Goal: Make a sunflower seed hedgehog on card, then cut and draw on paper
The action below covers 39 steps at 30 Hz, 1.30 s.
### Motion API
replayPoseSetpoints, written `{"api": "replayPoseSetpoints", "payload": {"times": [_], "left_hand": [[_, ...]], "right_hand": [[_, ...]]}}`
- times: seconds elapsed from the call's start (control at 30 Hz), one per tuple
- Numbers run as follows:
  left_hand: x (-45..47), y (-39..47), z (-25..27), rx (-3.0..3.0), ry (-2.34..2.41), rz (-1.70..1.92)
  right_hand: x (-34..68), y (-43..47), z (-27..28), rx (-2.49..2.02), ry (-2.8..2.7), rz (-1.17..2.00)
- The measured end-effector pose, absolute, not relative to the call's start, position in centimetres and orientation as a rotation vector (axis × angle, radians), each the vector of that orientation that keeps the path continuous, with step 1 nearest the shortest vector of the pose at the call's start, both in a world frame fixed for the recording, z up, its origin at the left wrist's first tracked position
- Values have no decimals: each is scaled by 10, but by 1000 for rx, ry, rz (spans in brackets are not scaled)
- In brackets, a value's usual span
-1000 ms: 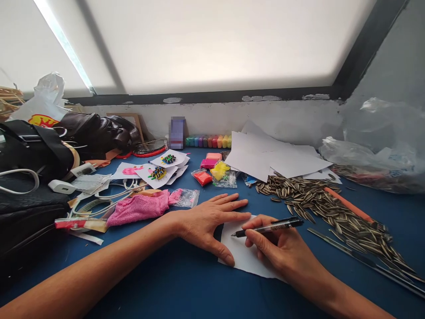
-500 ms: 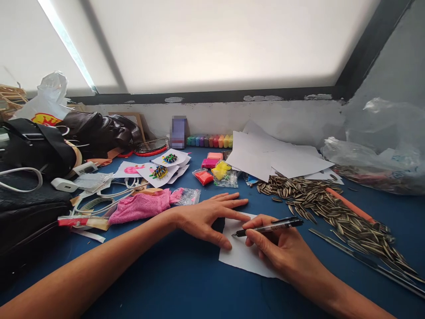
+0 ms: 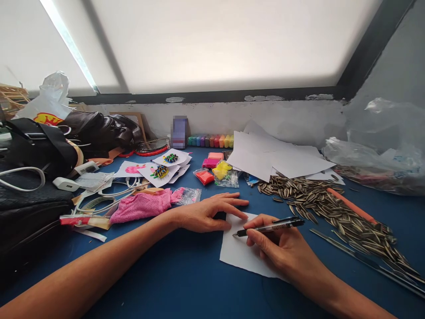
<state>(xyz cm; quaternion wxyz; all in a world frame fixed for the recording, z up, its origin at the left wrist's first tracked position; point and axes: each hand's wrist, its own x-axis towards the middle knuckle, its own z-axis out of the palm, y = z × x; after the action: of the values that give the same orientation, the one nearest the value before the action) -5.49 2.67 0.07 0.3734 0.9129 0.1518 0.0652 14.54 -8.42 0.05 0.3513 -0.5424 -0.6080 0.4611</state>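
A black pen (image 3: pixel 270 227) is gripped in my right hand (image 3: pixel 282 248), its tip at the surface of a small white sheet of paper (image 3: pixel 237 252). The heel of that hand covers the sheet's right part. My left hand (image 3: pixel 210 212) lies with fingers stretched out, and its fingertips reach the sheet's upper left edge. No drawn line can be made out on the paper. Beyond the left hand are a red clay packet (image 3: pixel 203 176) and a yellow clay packet (image 3: pixel 222 170). The paper rests on a dark blue table (image 3: pixel 186 274).
Striped sunflower seeds (image 3: pixel 318 199) are heaped at right, with slim metal tools (image 3: pixel 361 261) beside them. White sheets (image 3: pixel 279 155) lie behind. At left are a pink cloth (image 3: pixel 141 206), white cables (image 3: pixel 114 192), dark bags (image 3: pixel 36 146) and cards with decorated shapes (image 3: pixel 161 171).
My left thumb has drawn up off the middle of the paper toward its upper left edge. My right hand and the pen stay in nearly the same place.
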Motion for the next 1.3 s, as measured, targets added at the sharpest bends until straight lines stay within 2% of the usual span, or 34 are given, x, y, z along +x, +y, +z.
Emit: {"api": "replayPoseSetpoints", "payload": {"times": [1.3], "left_hand": [[-51, 23, 5, 2435, 396, 42]], "right_hand": [[147, -82, -3, -1429, -1546, 1227]]}}
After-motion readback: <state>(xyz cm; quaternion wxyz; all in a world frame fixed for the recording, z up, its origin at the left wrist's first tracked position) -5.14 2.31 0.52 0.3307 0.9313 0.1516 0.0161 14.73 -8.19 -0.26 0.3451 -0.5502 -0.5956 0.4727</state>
